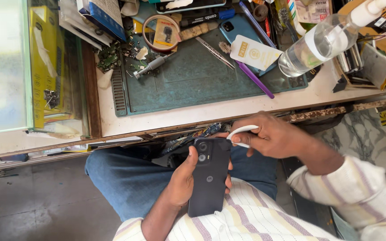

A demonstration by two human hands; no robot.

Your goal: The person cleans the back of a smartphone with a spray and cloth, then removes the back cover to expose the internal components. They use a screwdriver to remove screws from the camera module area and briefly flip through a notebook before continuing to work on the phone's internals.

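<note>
My left hand [182, 178] grips a black smartphone [208, 176] back side up over my lap, thumb resting near its camera lenses. Beside the phone's top right corner, my right hand [271, 136] pinches a small white flat tool [242, 131], whose tip points left toward the phone's upper edge. Both hands hover just below the front edge of the workbench [202, 117].
A green work mat [193, 80] on the bench carries a blue phone [240, 29], tweezers [215, 52], a purple stick [255, 80], a screwdriver [153, 66], a tape roll [161, 33] and a clear spray bottle [322, 42]. A glass cabinet [32, 67] stands left. Clutter lines the back.
</note>
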